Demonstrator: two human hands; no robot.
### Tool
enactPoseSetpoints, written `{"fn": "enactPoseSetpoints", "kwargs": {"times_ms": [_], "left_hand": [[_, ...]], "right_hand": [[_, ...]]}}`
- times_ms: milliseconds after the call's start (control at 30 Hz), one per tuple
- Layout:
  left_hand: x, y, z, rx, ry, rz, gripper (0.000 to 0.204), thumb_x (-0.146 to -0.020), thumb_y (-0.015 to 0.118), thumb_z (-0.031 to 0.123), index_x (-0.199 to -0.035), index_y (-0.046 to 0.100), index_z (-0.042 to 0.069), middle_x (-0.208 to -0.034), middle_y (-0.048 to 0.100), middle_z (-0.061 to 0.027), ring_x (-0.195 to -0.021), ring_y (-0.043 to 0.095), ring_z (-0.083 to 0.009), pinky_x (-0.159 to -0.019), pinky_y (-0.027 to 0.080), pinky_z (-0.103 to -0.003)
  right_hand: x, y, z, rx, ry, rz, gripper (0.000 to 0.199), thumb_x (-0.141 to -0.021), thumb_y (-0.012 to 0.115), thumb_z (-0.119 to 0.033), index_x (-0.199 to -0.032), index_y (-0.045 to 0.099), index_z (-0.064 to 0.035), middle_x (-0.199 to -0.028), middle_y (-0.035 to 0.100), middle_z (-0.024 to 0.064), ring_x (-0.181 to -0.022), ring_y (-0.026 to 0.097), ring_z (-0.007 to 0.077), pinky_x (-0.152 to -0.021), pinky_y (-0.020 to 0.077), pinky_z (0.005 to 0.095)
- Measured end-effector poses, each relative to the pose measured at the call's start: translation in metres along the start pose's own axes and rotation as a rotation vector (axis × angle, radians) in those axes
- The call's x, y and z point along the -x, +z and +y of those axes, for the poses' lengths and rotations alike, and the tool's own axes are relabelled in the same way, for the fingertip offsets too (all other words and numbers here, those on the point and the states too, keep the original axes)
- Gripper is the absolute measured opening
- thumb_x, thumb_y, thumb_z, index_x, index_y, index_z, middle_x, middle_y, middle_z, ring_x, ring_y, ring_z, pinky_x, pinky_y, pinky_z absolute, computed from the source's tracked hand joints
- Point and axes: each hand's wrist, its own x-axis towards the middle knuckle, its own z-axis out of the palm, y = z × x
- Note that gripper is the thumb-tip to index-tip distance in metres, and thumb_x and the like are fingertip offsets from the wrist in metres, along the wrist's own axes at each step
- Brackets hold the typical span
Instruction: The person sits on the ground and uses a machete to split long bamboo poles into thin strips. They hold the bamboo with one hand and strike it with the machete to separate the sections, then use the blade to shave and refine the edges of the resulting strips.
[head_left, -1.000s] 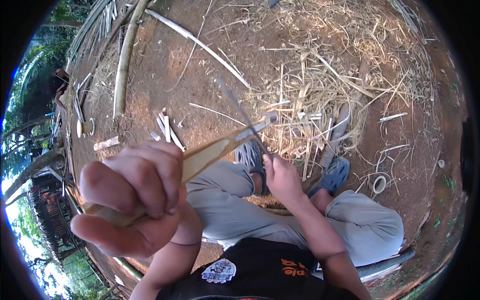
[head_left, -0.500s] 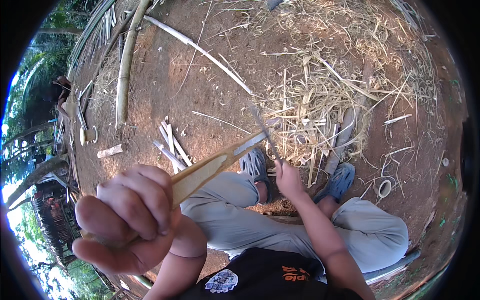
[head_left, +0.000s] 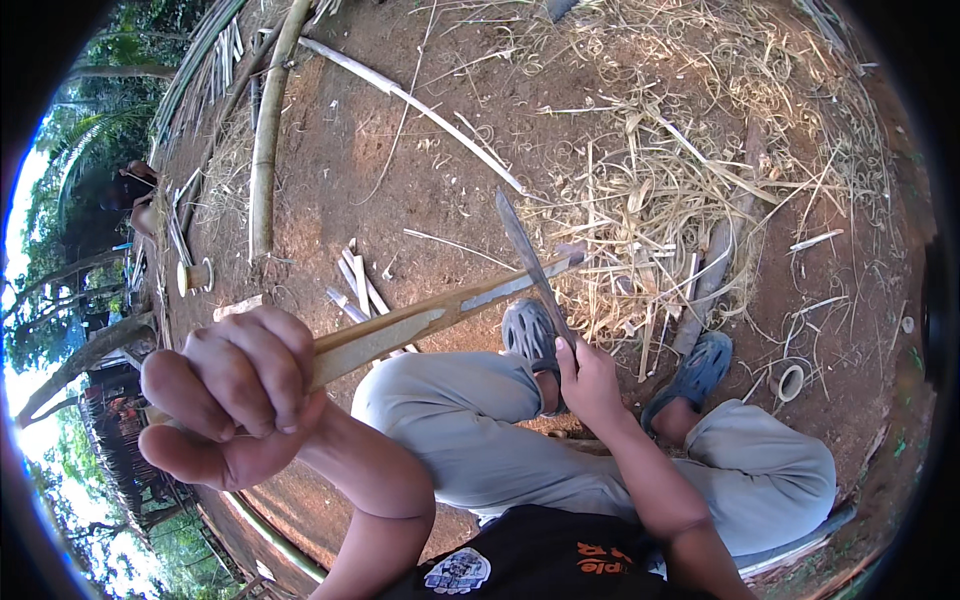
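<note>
My left hand (head_left: 235,385) is closed round the near end of a long split bamboo strip (head_left: 385,335), which slants away to the upper right over my legs. Pale patches show along its face. In my right hand (head_left: 590,385) is a long-bladed knife (head_left: 523,240), gripped with the thumb along it. The blade points up and to the left and crosses the strip near its far end. The knife's handle is hidden inside my fist.
Bamboo shavings (head_left: 660,200) lie heaped on the dirt beyond my feet, beside a log (head_left: 712,280). Bamboo poles (head_left: 266,150) lie at the left. A bamboo ring (head_left: 791,380) is at the right, and cut pieces (head_left: 358,280) lie left of centre. Another person (head_left: 140,195) is at far left.
My left hand has drawn slightly up and left with the strip. My right hand has shifted a little right and down, and the blade shows more sharply. The whole view has shifted slightly.
</note>
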Motion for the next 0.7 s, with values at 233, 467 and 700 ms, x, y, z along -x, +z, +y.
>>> {"fn": "enactPoseSetpoints", "kwargs": {"times_ms": [233, 467, 700], "left_hand": [[0.002, 0.009, 0.005, -0.031, 0.011, -0.005, 0.039, -0.103, 0.043, 0.035, -0.070, 0.037, 0.016, -0.042, 0.040, 0.0047, -0.030, 0.037, -0.0038, -0.033, 0.024, -0.018], [0.012, 0.037, 0.007, -0.114, 0.001, 0.191, 0.033, -0.104, 0.035, 0.029, -0.075, 0.038, 0.014, -0.047, 0.038, 0.0002, -0.033, 0.034, -0.0086, -0.039, 0.029, -0.022], [0.011, 0.065, 0.000, -0.189, 0.052, 0.422, 0.034, -0.104, 0.035, 0.027, -0.072, 0.036, 0.014, -0.045, 0.032, 0.0007, -0.033, 0.028, -0.0081, -0.037, 0.024, -0.022]], "right_hand": [[0.011, -0.031, -0.109, -0.060, -0.276, -0.066, 0.021, -0.098, 0.057, -0.018, -0.089, 0.057, 0.0006, -0.065, 0.062, 0.0161, -0.058, 0.063, 0.0367, -0.051, 0.0465, 0.0460], [0.004, -0.013, -0.070, 0.013, -0.062, -0.056, 0.024, -0.101, 0.050, -0.017, -0.086, 0.055, 0.0014, -0.057, 0.058, 0.0171, -0.051, 0.061, 0.0364, -0.046, 0.0460, 0.0468], [0.028, -0.040, -0.122, -0.012, -0.264, -0.089, 0.020, -0.097, 0.055, -0.017, -0.088, 0.054, 0.0013, -0.063, 0.061, 0.0173, -0.055, 0.062, 0.0345, -0.055, 0.0494, 0.0458]]}}
